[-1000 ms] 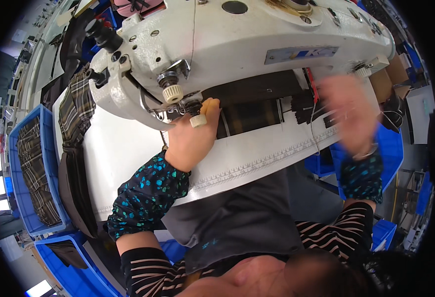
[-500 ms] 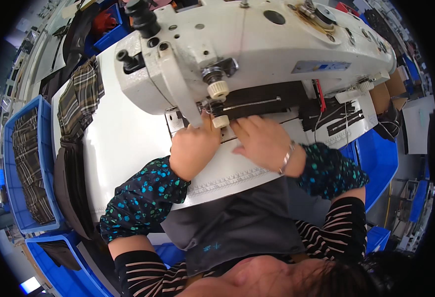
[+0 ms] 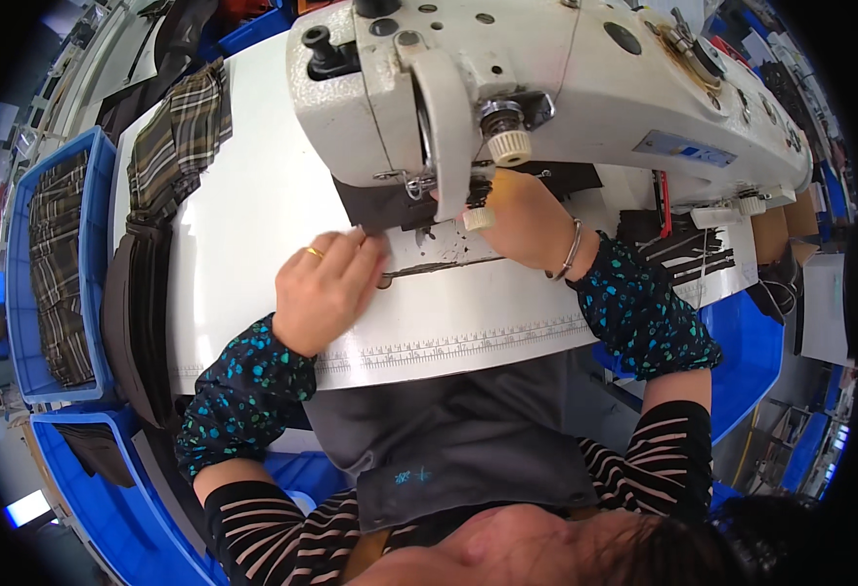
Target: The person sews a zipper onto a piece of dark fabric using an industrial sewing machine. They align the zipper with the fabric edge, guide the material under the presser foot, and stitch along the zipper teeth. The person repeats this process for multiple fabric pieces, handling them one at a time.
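Head view, sole view.

Item: sewing machine (image 3: 585, 107), white, set across a white counter (image 3: 243, 210).

Item: dark cloth (image 3: 375, 207), flat on the counter at the left of the needle area, partly under the machine's head. Dark cloth shows also beyond the right hand; whether it is one piece cannot be told.

Hands, left (image 3: 321, 285): ringed, fingers half curled and close together, tips at the cloth's near edge; whether they pinch it or merely touch it cannot be told.

Hands, right (image 3: 529, 220): bracelet (image 3: 573, 250) at the wrist; hand reaching in behind the small cream knob (image 3: 478, 219); fingertips hidden, so grip and opening cannot be told.

Change noted: half a second ago both hands lay close together at the near side of the needle area, and a zipper showed on the cloth to its right. Now the hands are apart, cloth shows at the left, and the zipper is out of sight. Judgement: the cloth has probably been shifted leftward for positioning at the needle; sewing itself is not confirmed.

Surroundings: plaid cloth (image 3: 177, 137), left on counter; blue bin (image 3: 100, 205) beyond; red tool (image 3: 664, 203) and dark strips (image 3: 688, 256), right.
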### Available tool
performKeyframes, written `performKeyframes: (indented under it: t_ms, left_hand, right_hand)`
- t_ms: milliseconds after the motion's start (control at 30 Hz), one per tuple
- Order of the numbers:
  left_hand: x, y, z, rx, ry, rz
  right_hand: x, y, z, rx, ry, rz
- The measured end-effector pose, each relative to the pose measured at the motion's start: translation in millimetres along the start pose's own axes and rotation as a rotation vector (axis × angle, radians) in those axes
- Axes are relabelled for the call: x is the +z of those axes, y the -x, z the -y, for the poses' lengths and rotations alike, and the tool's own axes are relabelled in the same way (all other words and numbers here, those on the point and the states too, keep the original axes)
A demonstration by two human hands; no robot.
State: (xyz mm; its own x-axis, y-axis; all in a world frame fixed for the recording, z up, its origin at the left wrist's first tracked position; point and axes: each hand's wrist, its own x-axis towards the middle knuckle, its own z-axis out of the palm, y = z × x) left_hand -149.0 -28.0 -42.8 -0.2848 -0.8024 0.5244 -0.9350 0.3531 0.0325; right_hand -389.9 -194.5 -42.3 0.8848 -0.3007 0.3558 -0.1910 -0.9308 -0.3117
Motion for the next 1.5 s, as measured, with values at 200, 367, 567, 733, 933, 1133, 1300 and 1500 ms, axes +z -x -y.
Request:
performKeyframes:
  t_ms: [200,367,567,733,933,1133,1300,1500]
  left_hand:
    - [11,3,20,-0.209,0.094,0.197]
    - [30,-21,59,-0.146,0.125,0.39]
    - [54,-55,83,0.033,0.332,0.335]
    - [67,-49,84,0.064,0.27,0.203]
    - [69,-47,88,0.074,0.12,0.213]
    - [68,-47,85,0.039,0.091,0.199]
    - [67,-47,82,0.047,0.131,0.136]
    - [67,-45,84,0.015,0.141,0.168]
  right_hand:
    - [12,5,-1,0.08,-0.009,-0.003]
    - [21,9,-7,-0.045,0.152,-0.058]
    - [16,16,-8,-0.02,0.408,0.116]
    - [19,4,0,0.092,0.088,-0.099]
    - [13,7,6,0.138,0.099,-0.068]
    - [4,9,12,0.031,0.244,0.037]
    - [3,6,22,0.051,0.066,0.073]
    - [3,2,23,0.2,-0.084,0.107]
